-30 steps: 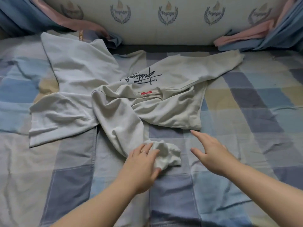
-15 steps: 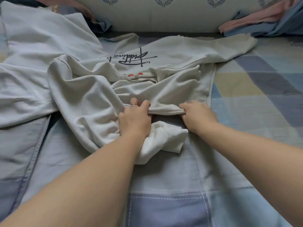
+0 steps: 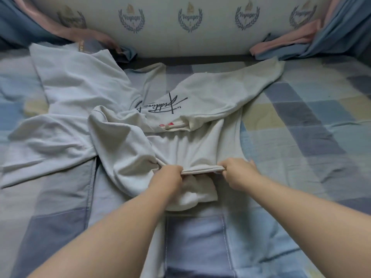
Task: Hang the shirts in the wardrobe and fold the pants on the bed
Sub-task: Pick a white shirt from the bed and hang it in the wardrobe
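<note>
Left hand (image 3: pixel 168 175) and right hand (image 3: pixel 239 171) each have their grip pinched on what looks like the hem of the cream sweatshirt (image 3: pixel 200 145), sprawled on the bed (image 3: pixel 301 137) toward 12 o'clock, and it seems soft, light and floppy, so probably grab the shoulders for hanging.

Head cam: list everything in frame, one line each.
cream sweatshirt: 1, cream with black script, bed centre
pale shirt: 1, white, left of the sweatshirt, partly under it
checked sheet: 1, blue, grey and yellow, covers the bed
padded panel: 1, white with grey crests, far edge
pink-and-blue cloth: 2 bundles, far right and far left
left hand: 1, grips sweatshirt hem
right hand: 1, grips same hem
</note>
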Demonstrator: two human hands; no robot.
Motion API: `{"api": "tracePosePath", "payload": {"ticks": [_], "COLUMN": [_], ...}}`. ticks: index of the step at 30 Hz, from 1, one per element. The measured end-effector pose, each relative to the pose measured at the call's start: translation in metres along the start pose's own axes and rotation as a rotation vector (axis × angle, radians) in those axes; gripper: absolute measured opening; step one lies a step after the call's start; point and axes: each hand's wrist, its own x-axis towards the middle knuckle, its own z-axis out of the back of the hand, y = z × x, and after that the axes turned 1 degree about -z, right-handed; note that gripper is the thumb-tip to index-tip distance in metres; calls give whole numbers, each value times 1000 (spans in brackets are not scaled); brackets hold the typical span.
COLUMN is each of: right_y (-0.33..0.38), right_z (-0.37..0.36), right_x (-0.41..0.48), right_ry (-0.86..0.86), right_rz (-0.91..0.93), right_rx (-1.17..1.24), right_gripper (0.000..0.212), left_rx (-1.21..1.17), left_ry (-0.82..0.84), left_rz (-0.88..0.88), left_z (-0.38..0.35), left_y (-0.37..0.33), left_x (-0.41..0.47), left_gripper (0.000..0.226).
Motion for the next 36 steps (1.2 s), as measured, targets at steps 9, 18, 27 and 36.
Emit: {"api": "tracePosePath", "payload": {"ticks": [9, 18, 27, 36], "right_y": [4, 45, 112, 51], "right_z": [124, 343, 490, 498], "right_x": [-180, -362, -488, -550], "right_ry": [25, -152, -236, -32], "right_rz": [110, 240, 433, 389], "right_rx": [103, 506, 778, 1071], "right_gripper": [7, 40, 28, 73], "left_rx": [-231, -639, -971, -1394], "left_ry": [114, -221, -120, -257], "left_rz": [3, 132, -253, -198], "left_z": [102, 299, 411, 456], "left_y": [-51, -123, -208, -260], "left_x": [-217, -386, -498, -524], "left_gripper": [13, 32, 27, 19]}}
